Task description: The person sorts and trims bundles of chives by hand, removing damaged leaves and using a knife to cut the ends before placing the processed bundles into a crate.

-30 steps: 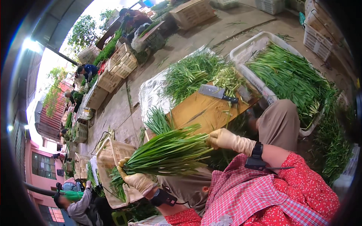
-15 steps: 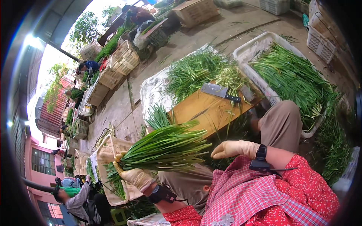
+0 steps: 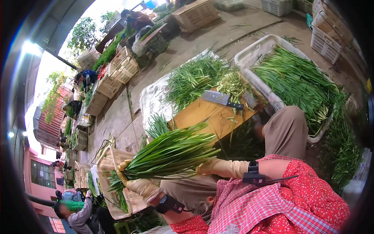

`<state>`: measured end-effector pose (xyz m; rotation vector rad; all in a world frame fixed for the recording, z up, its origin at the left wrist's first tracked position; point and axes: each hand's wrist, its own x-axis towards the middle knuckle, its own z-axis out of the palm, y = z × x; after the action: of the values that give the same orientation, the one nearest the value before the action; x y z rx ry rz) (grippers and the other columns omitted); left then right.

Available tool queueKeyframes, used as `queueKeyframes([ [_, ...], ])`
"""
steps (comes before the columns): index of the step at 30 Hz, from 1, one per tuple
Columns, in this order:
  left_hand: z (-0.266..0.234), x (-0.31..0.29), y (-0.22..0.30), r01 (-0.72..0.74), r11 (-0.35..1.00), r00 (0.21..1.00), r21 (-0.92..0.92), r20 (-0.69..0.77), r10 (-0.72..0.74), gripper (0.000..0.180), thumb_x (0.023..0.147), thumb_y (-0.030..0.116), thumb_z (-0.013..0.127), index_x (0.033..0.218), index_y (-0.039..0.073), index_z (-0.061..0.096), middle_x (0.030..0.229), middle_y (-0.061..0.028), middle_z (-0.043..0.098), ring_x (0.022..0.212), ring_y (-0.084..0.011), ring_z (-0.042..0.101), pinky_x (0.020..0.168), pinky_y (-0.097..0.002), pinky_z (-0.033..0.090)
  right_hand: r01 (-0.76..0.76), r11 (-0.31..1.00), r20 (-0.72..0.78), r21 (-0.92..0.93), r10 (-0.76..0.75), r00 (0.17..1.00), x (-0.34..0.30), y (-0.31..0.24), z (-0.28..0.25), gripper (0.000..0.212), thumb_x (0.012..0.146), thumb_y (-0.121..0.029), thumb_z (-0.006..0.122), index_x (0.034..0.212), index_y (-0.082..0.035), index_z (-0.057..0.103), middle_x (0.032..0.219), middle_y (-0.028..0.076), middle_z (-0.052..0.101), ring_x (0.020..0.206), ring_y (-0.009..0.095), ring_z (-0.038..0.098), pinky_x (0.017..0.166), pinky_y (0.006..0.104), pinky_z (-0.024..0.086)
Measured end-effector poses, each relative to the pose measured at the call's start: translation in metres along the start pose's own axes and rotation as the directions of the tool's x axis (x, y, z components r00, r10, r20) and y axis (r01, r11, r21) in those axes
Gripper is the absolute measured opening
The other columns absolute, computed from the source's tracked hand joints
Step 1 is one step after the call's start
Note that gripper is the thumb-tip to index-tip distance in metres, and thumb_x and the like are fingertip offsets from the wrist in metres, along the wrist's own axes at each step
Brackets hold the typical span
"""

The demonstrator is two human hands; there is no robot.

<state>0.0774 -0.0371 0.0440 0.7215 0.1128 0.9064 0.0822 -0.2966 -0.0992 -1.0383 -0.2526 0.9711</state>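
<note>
In my gloved left hand is the left end of a thick bunch of long green Chinese chives, fingers wrapped round it. The leaves fan out to the right across my lap. My gloved right hand touches the lower right side of the bunch; its fingertips are partly behind the leaves, so their grip is hidden. Beyond the bunch lies a wooden board, with a cleaver resting flat on it, black handle to the right.
A white crate full of chives stands on the right. Loose greens and pale trimmings lie behind the board on a white sheet. Left of my lap is a beige crate with some greens. Another person sits at the far lower left.
My right hand has moved left and down, from apart on the right to touching the bunch. The left hand keeps its hold. The view has shifted slightly.
</note>
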Motion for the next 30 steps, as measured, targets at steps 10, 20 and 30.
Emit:
queueKeyframes([
  [10,0.031,-0.021,0.013,0.076,0.989,0.971,-0.13,0.235,-0.043,0.017,0.1,0.024,0.054,0.096,0.008,0.051,0.075,0.0023,0.039,0.072,-0.0119,0.042,0.075,-0.0297,0.044,-0.321,0.666,-0.21,-0.673,0.243,0.947,0.019,0.009,-0.069,0.033,0.088,-0.028,0.061,0.116,-0.014,0.068,0.116,0.004,0.068,0.1,0.021,0.065,0.085,0.0411,0.053],
  [20,0.026,0.015,0.002,0.124,0.982,0.972,-0.14,0.217,-0.092,0.021,0.1,0.027,0.055,0.096,0.006,0.058,0.078,-0.0012,0.051,0.073,-0.0145,0.051,0.079,-0.0326,0.048,-0.003,-0.191,0.018,-0.982,-0.105,0.994,0.029,0.006,-0.125,0.028,0.08,-0.026,0.064,0.103,-0.013,0.07,0.101,0.01,0.07,0.096,0.031,0.067,0.08,0.0423,0.054],
  [30,-0.011,0.035,-0.019,0.215,0.93,0.966,-0.298,0.205,-0.158,0.018,0.099,0.023,0.056,0.101,0.004,0.058,0.083,-0.0011,0.053,0.078,-0.0132,0.053,0.084,-0.0329,0.051,-0.164,-0.487,-0.234,-0.858,0.087,0.968,0.039,-0.011,-0.137,0.065,0.073,-0.017,0.069,0.133,-0.005,0.049,0.142,0.014,0.046,0.114,0.034,0.056,0.086,0.0461,0.05],
])
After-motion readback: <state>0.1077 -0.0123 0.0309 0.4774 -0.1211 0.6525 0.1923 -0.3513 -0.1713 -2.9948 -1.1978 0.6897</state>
